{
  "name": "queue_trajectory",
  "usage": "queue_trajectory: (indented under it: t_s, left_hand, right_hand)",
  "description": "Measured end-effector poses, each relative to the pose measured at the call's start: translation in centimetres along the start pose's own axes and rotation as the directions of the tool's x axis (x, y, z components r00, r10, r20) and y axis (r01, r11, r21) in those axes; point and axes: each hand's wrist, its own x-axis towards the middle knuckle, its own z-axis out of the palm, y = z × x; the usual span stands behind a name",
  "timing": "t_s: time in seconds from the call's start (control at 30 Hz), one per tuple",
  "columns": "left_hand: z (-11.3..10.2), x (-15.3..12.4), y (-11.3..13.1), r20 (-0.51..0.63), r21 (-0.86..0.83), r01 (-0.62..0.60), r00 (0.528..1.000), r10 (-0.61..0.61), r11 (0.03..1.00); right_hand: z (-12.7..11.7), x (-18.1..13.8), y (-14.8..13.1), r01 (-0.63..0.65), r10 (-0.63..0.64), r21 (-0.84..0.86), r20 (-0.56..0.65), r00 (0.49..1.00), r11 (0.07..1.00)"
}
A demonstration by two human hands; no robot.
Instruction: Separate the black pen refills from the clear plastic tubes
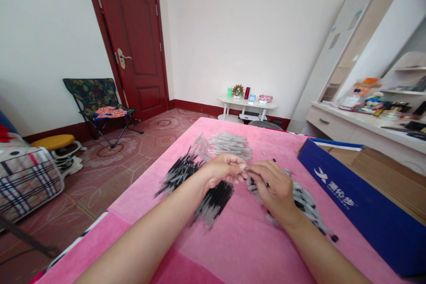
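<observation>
My left hand and my right hand meet fingertip to fingertip over the pink cloth. Both are pinched closed; whatever lies between the fingers is too small and blurred to name. Beneath and left of my left hand are slim black-and-clear sticks resembling pen refills, in one heap and a second bundle. Beyond that hand lies a pile of clear, whitish tubes like pen barrels. Partly hidden by my right hand, translucent pieces with black ends, resembling pen caps, are spread out.
At the right edge stands an open blue cardboard box. A white dresser with small items is behind it. Past the table are a low white table, a folding chair, a yellow stool and a red door.
</observation>
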Motion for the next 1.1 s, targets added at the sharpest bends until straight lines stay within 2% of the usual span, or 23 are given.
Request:
queue_trajectory:
  t_s: [0.07, 0.2, 0.27, 0.47, 0.53, 0.63, 0.7, 0.8, 0.93, 1.1]
  left_hand:
    - [0.2, 0.1, 0.0, -0.012, 0.003, -0.073, 0.997, 0.073, 0.997]
    - [0.8, 0.4, -0.3, -0.001, 0.082, -0.189, 0.982, 0.19, 0.978]
    - [1.1, 0.6, -0.5, -0.005, 0.105, -0.219, 0.975, 0.221, 0.97]
    - [1.2, 0.8, -0.3, -0.148, 0.208, -0.299, 0.932, 0.332, 0.932]
    - [0.8, 0.8, 0.2, -0.229, 0.191, -0.322, 0.904, 0.361, 0.927]
    - [0.1, 0.6, 1.2, -0.371, 0.116, -0.363, 0.847, 0.38, 0.924]
    - [-0.3, 0.4, 1.9, -0.451, 0.057, -0.398, 0.808, 0.379, 0.915]
    - [-0.6, 0.2, 2.6, -0.533, -0.025, -0.439, 0.766, 0.36, 0.898]
    - [-0.9, 0.2, 2.7, -0.566, -0.113, -0.441, 0.765, 0.307, 0.89]
    - [-1.2, 0.4, 2.5, -0.588, -0.194, -0.409, 0.776, 0.228, 0.892]
  right_hand:
    - [0.1, 0.3, -0.3, -0.144, 0.15, 0.07, -0.084, 0.985, 0.987]
    - [0.3, 0.9, -1.1, -0.382, 0.43, 0.27, -0.15, 0.89, 0.884]
    - [0.5, 1.1, -1.5, -0.424, 0.495, 0.363, -0.129, 0.859, 0.83]
    - [0.8, 1.2, -1.7, -0.465, 0.549, 0.466, -0.053, 0.834, 0.753]
    - [1.2, 0.9, -1.1, -0.49, 0.549, 0.416, -0.027, 0.836, 0.766]
    - [2.1, 0.1, 0.2, -0.461, 0.454, 0.222, 0.086, 0.887, 0.859]
    - [2.8, -0.5, 0.9, -0.372, 0.355, 0.061, 0.191, 0.915, 0.926]
    - [4.0, -1.2, 1.3, -0.21, 0.241, -0.131, 0.311, 0.919, 0.969]
    - [4.9, -1.4, 1.4, -0.097, 0.21, -0.281, 0.407, 0.889, 0.955]
    - [4.9, -1.4, 1.9, -0.081, 0.259, -0.437, 0.365, 0.894, 0.896]
